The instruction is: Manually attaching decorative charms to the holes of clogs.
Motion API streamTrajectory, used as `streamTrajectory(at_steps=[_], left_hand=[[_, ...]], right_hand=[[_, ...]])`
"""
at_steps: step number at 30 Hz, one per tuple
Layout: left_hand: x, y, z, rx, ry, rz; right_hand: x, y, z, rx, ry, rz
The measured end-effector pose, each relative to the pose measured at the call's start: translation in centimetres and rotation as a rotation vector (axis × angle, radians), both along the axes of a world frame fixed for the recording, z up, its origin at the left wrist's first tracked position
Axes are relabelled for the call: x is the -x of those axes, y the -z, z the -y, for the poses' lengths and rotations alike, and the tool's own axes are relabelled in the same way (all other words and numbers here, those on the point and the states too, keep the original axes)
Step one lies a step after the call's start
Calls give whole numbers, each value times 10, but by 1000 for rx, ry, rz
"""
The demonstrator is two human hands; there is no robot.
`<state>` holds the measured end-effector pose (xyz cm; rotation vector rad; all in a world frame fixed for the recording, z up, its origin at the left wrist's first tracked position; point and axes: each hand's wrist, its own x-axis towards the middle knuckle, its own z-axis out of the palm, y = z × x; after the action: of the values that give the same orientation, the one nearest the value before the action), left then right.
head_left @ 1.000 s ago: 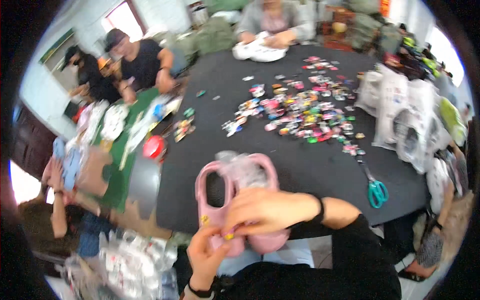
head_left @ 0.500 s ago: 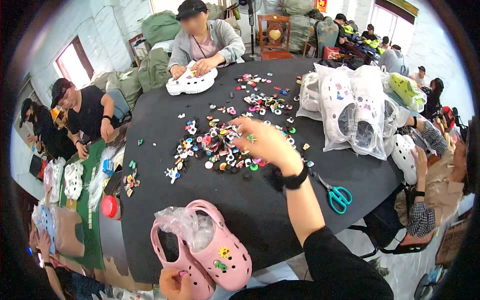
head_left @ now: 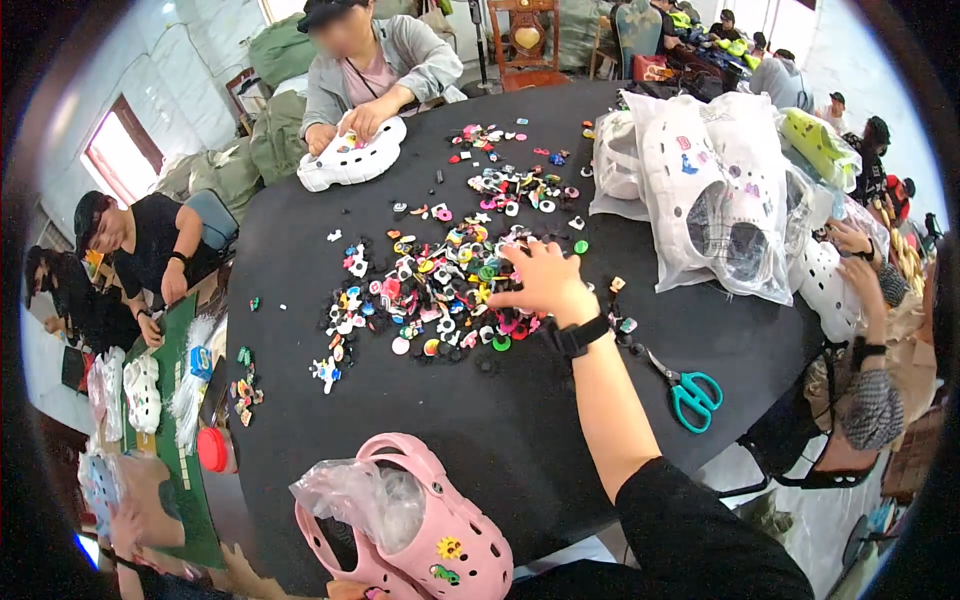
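My right hand (head_left: pixel 545 285) reaches over the right side of a heap of small colourful shoe charms (head_left: pixel 430 285), fingers spread and touching or just above it. A pair of pink clogs stands at the near edge of the black table. The right clog (head_left: pixel 425 540) carries a sunflower charm (head_left: pixel 449 548) and a green charm (head_left: pixel 444 574) and has clear plastic (head_left: pixel 365 500) stuffed at its opening. Only a sliver of my left hand (head_left: pixel 348 590) shows at the lower edge, against the left clog (head_left: pixel 372 573); its fingers are mostly cut off, though it appears to grip the shoe.
Teal-handled scissors (head_left: pixel 694 396) lie right of my forearm. Bagged white clogs (head_left: pixel 735 190) are stacked at the right. Across the table a person handles a white clog (head_left: pixel 350 160). A red-lidded jar (head_left: pixel 214 450) stands left; other people work on both sides.
My right hand has shifted slightly right over the charms, its fingers spreading wider. The view has tilted, so the pink clogs and my left hand sit lower, with the left hand mostly out of frame.
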<state>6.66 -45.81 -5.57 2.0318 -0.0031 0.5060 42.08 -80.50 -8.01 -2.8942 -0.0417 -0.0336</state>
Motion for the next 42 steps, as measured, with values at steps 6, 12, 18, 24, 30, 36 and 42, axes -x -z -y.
streamTrajectory(at_steps=[6,12,18,24,30,36,42], left_hand=[[3,6,3,88,-23,3],[3,4,0,75,-22,-26],[7,6,2,151,-43,-78],[6,2,5,73,-51,-86],[2,-10,13,52,-23,-100],[7,-1,6,77,-15,-72],[9,0,5,2,-41,-95]], right_hand=[[-2,8,-16,44,-21,68],[-6,8,1,-109,-68,44],[-6,17,-22,-226,-100,92],[-19,16,-14,-777,-236,148],[-17,7,-44,-898,-358,274],[-4,-25,-39,-1051,-433,157],[3,-39,-24,-989,-438,255]])
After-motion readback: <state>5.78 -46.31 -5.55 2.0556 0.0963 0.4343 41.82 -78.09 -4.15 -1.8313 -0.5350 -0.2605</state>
